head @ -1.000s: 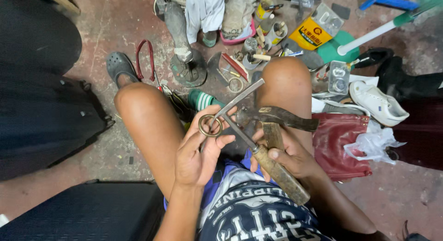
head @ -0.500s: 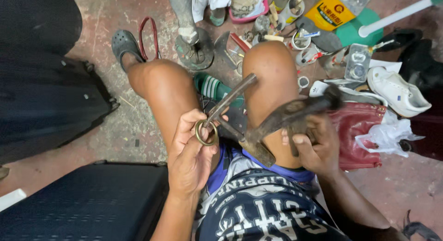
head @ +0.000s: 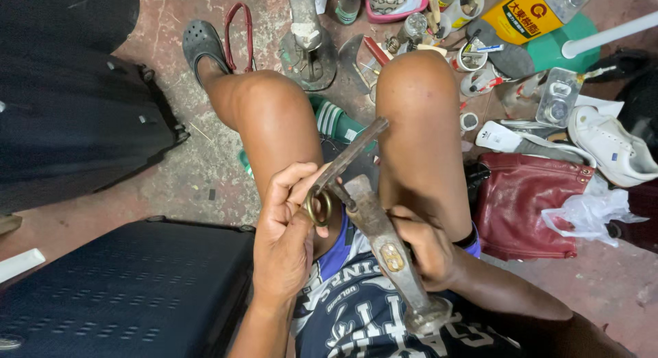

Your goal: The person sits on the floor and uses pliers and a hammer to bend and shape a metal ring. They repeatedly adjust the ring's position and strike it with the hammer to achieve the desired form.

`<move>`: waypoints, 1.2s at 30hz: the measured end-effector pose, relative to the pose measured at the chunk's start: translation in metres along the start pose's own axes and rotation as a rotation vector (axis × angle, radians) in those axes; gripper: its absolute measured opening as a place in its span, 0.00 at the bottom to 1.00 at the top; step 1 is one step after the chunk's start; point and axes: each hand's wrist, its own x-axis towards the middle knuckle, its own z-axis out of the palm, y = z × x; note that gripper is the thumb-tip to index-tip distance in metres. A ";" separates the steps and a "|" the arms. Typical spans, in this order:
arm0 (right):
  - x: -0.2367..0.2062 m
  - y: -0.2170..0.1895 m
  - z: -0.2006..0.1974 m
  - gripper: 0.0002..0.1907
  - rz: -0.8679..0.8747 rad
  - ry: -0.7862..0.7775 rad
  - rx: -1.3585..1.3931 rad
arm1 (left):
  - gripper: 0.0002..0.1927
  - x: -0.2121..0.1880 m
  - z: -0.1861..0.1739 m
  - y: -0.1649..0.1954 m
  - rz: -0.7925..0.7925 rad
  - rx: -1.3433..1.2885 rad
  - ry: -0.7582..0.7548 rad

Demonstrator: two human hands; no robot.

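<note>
Left hand (head: 288, 238) pinches brass ring (head: 317, 207) on metal bar (head: 353, 152); right hand (head: 428, 252) grips hammer (head: 384, 245), head just right of ring.

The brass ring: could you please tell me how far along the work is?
Done: left hand pins the brass ring against the metal bar. In hand: right hand holds the hammer, its narrow end beside the ring. Left: the ring looks round, so hammering seems barely begun.
</note>
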 end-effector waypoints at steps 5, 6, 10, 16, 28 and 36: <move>0.008 0.013 0.012 0.27 -0.095 -0.034 -0.014 | 0.23 0.001 -0.014 -0.009 0.027 0.032 -0.017; 0.008 0.014 0.013 0.26 -0.082 -0.061 -0.012 | 0.23 0.002 -0.019 -0.010 0.030 0.052 -0.031; 0.012 0.019 0.017 0.24 -0.038 -0.057 0.070 | 0.17 0.007 -0.034 -0.017 0.015 0.047 -0.041; 0.030 0.018 0.008 0.14 0.155 0.353 0.264 | 0.19 0.014 -0.048 -0.014 0.093 -0.087 -0.144; 0.041 -0.013 -0.018 0.15 0.388 0.208 0.378 | 0.26 0.014 0.008 -0.019 0.108 0.141 -0.236; 0.039 -0.031 -0.051 0.17 0.665 0.232 0.246 | 0.44 0.017 0.067 -0.025 0.177 0.675 -0.203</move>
